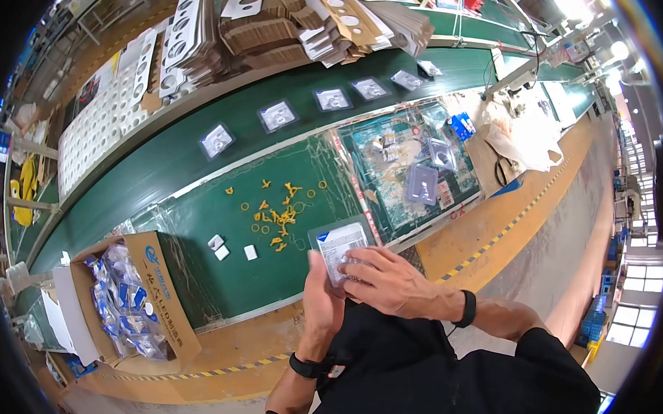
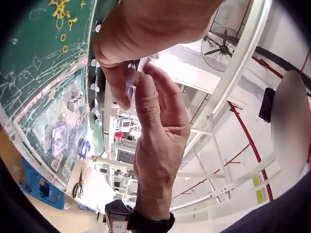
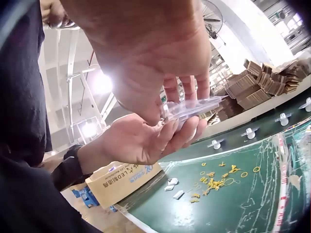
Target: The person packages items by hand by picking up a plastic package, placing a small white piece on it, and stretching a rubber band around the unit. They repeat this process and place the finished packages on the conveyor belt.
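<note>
A clear plastic blister pack (image 1: 340, 239) with a white and blue printed card is held in front of the person's body, over the bench's near edge. The left hand (image 1: 323, 302) grips it from below and the left side, its fingers under the pack in the right wrist view. From above, the right hand (image 1: 392, 281) grips the pack's lower right part with bent fingers. Edge-on in the right wrist view, the blister pack (image 3: 194, 108) lies between both hands. In the left wrist view the right hand (image 2: 150, 29) hides most of it.
Yellow plastic pieces and rings (image 1: 281, 216) lie scattered on the green bench beside small white blocks (image 1: 250, 252). A carton (image 1: 170, 285) of packed bags stands at left. Several blister packs (image 1: 278, 116) line the belt. Other clear packs (image 1: 422, 183), scissors (image 1: 500, 172) and a white bag (image 1: 522, 134) lie right.
</note>
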Tool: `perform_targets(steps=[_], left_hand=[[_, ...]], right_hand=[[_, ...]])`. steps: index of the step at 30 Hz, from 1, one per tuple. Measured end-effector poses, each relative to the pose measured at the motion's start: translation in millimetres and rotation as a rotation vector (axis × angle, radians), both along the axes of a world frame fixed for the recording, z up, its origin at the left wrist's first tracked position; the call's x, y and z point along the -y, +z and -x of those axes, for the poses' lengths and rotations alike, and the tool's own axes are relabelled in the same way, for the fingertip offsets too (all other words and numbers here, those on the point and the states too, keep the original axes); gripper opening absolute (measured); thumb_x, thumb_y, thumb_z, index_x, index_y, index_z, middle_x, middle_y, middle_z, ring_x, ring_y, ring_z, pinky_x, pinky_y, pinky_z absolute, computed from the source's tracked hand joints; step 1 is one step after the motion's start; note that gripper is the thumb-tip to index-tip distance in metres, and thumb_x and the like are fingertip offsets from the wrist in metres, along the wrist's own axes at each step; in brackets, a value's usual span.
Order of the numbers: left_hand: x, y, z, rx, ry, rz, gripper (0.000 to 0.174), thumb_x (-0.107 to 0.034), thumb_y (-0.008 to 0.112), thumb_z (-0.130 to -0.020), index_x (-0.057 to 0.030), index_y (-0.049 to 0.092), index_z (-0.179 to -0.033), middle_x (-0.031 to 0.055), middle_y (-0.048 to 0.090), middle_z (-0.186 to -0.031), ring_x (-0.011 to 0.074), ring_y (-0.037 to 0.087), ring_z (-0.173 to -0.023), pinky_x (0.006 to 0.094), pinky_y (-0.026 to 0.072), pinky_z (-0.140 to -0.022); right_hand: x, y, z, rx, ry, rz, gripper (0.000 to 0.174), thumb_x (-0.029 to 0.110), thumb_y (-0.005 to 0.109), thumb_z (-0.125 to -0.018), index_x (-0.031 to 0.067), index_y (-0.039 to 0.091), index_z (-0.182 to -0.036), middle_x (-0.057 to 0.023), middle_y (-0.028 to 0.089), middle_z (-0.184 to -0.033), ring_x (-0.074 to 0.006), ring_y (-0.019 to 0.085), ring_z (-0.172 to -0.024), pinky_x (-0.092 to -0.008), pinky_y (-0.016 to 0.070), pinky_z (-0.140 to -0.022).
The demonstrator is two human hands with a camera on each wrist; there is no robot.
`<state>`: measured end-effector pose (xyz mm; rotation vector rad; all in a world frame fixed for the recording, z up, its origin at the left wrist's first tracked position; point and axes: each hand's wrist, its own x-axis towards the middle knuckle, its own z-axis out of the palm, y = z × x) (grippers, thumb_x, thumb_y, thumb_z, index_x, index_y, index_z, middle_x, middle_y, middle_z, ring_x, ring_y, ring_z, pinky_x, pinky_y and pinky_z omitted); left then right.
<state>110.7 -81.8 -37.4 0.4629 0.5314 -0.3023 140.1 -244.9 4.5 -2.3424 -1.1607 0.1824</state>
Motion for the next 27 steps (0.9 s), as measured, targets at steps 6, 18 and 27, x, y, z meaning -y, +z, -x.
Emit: perform_targets(steps=[6,18,27], left_hand=[[-45,-8,27,0.146,-0.118,-0.219,0.034,-0.024,0.054,-0.107,0.0012,0.06,-0.129,0.0073,0.069,-0.115,0.0127,0.067,-0.1,0.0267,0.0556,-0.08],[-70,14,48,0.228,-0.341,-0.667,0.043,-0.02,0.06,-0.104,0.0034,0.049,-0.139,0.0118,0.063,-0.129,0.0165,0.066,-0.106,0.0312,0.0583,-0.083],[-16,32,56,0.465,-0.237,-1.68,0.079,-0.021,0.081,-0.085,0.0041,0.041,-0.149,0.0317,0.037,-0.152,0.0493,0.047,-0.134,0.0511,0.0477,-0.103]], right_hand=[[-37,20,21,-0.065,-0.154,-0.228,0.039,0.01,0.077,-0.084,0.0031,0.064,-0.12,-0.0133,0.061,-0.126,-0.0354,0.057,-0.121,-0.046,0.0476,-0.102],[-45,21,29,-0.874,-0.798,-0.626,0.014,0.006,0.067,-0.096,-0.0034,0.071,-0.106,0.0002,0.067,-0.077,-0.0008,0.056,-0.064,-0.0207,0.0457,-0.055],[-47,7,20,-0.741,-0.669,-0.665,0.022,0.01,0.074,-0.092,-0.0004,0.071,-0.111,-0.0063,0.07,-0.077,-0.0044,0.061,-0.067,-0.0238,0.0515,-0.059]])
